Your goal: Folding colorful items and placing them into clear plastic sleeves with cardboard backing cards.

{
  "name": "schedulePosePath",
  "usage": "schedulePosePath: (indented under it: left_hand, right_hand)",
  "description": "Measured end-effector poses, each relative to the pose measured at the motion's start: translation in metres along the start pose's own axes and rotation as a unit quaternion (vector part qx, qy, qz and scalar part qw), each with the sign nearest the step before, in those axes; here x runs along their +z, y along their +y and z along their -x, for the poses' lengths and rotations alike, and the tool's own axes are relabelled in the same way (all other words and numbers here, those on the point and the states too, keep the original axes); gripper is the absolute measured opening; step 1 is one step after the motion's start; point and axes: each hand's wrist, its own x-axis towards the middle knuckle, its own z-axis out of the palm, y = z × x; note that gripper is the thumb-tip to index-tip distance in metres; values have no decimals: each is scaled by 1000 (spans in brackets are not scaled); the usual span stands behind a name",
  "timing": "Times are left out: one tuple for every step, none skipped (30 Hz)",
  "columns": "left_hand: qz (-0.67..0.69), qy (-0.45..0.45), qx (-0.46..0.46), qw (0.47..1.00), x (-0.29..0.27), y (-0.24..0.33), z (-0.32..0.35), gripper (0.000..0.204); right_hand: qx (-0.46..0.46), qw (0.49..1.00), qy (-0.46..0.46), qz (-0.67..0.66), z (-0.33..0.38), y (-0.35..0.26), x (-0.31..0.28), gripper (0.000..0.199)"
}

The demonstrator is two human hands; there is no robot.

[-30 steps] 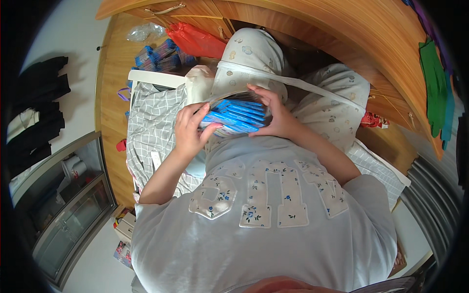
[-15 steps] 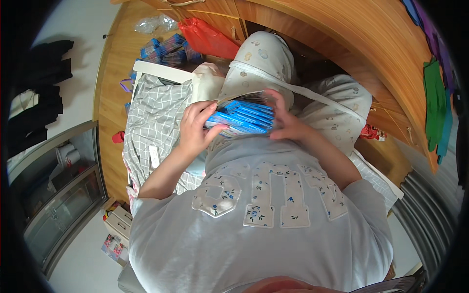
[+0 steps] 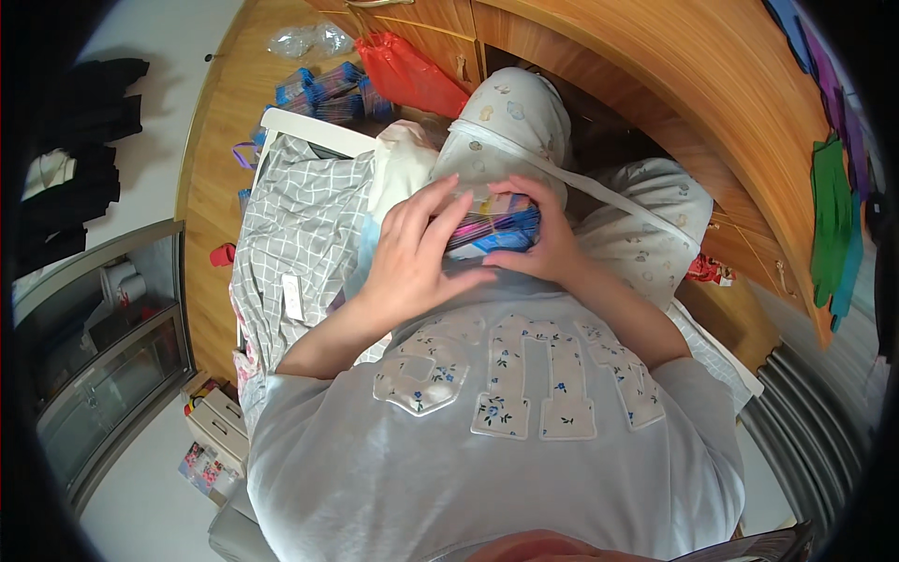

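A thick stack of thin blue-edged packets (image 3: 498, 229) is in front of my belly, above my lap. My right hand (image 3: 552, 234) wraps round its right end, fingers at the far side and thumb at the near side. Beside the left end is my left hand (image 3: 410, 251), open, its fingers spread and its thumb stretched toward the stack. Whether its fingertips touch the packets cannot be made out. Part of the stack's left end is hidden behind that hand.
Similar blue bundles (image 3: 323, 92) lie on the wooden floor near a red plastic bag (image 3: 407, 73) and clear plastic (image 3: 311, 40). A grey checked cloth (image 3: 304, 220) with a white remote (image 3: 293, 297) is at my left. Wooden drawers (image 3: 426, 36) stand ahead.
The stack has turned, showing its colourful edges where blue faces fanned out before. My left hand has released its grip and spread its fingers; my right hand has closed round the stack.
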Motion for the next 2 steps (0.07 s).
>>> schedulePosePath:
  left_hand:
    - [62, 17, 22, 998, -3, -2, 2, 95]
    - [61, 19, 20, 998, -3, -3, 2, 95]
  right_hand:
    - [0, 1000, -3, -1, 2, 7, -2, 108]
    - [-2, 1000, 1, -9, 4, 15, -4, 109]
